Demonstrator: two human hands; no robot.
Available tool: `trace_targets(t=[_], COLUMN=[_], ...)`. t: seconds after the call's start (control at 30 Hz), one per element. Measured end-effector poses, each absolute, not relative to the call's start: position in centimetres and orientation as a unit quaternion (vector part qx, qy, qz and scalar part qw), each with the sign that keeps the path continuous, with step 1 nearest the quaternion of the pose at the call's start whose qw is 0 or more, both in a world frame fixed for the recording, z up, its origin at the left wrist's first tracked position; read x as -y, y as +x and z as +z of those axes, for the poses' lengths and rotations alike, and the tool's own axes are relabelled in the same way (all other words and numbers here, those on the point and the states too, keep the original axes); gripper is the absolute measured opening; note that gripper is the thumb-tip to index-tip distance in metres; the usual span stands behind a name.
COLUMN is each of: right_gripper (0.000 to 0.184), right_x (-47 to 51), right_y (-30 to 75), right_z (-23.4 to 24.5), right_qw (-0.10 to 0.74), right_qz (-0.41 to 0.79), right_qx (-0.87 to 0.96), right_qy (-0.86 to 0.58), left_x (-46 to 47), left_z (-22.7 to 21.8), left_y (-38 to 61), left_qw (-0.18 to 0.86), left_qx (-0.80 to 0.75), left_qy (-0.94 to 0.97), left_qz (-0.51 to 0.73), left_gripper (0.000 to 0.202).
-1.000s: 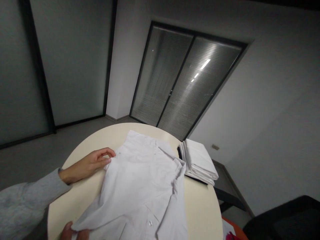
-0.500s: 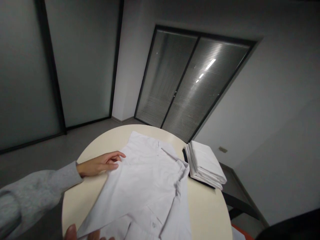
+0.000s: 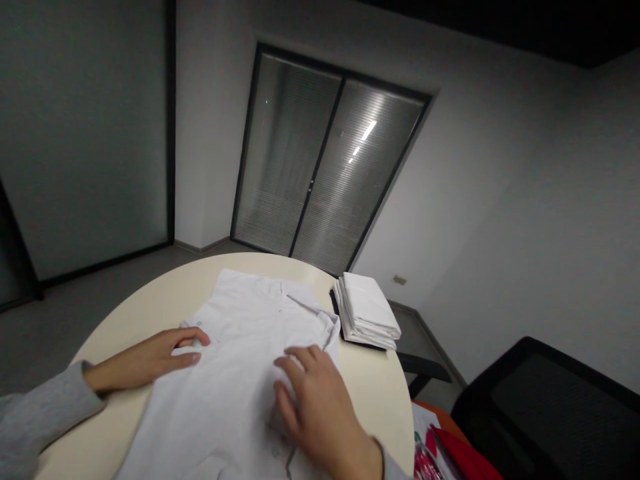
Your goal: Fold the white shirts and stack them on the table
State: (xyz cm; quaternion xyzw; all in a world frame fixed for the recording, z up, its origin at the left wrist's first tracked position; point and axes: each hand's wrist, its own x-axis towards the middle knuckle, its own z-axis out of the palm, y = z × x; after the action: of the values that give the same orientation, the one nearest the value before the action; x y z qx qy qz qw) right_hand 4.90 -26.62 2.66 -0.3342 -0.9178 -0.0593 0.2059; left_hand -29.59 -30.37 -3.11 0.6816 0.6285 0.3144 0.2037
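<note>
A white buttoned shirt (image 3: 235, 387) lies spread on the round cream table, its right side folded inward with rumpled cloth. My left hand (image 3: 155, 357) rests at the shirt's left edge, thumb and fingers apart on the fabric. Over the right half of the shirt is my right hand (image 3: 320, 407), fingers spread and slightly bent. It touches or hovers just above the cloth; I cannot tell which. Part of the folded side and the lower front are hidden beneath it.
A stack of folded white cloth (image 3: 367, 307) sits on something dark at the right edge of the round table (image 3: 370, 393). Beyond that edge stand a black mesh chair (image 3: 545, 407) and some red items (image 3: 460, 453). Glass panels and a blinds-covered window are behind.
My right hand has left the shirt's lower left corner and moved up and right over its right half. My left hand stays at the left edge. The view has turned right.
</note>
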Motion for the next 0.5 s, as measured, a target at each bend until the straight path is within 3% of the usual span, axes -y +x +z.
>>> trace_targets(t=[0.1,0.2,0.37,0.5], right_gripper=[0.034,0.031,0.026,0.026], right_x=[17.9,11.4,5.8,3.8], right_y=[4.0,1.9,1.4,2.9], right_z=[5.6,5.4,4.9,9.1], right_qw=[0.004,-0.049,-0.057,-0.006], right_qz=[-0.099,-0.085,-0.115,-0.195], right_qx=[0.923,0.927,0.905,0.854], right_qy=[-0.371,-0.361,-0.406,-0.482], left_x=[30.6,31.0,31.3,31.2], left_z=[-4.2,-4.7,-4.3,-4.0], left_y=[-29.1,-28.5,-28.4,-29.9], left_qw=[0.184,0.135,0.136,0.174], left_qx=[-0.641,-0.668,-0.673,-0.661], left_qy=[0.694,0.684,0.671,0.667], left_qz=[0.271,0.261,0.278,0.296], left_gripper=[0.042,0.038,0.033,0.031])
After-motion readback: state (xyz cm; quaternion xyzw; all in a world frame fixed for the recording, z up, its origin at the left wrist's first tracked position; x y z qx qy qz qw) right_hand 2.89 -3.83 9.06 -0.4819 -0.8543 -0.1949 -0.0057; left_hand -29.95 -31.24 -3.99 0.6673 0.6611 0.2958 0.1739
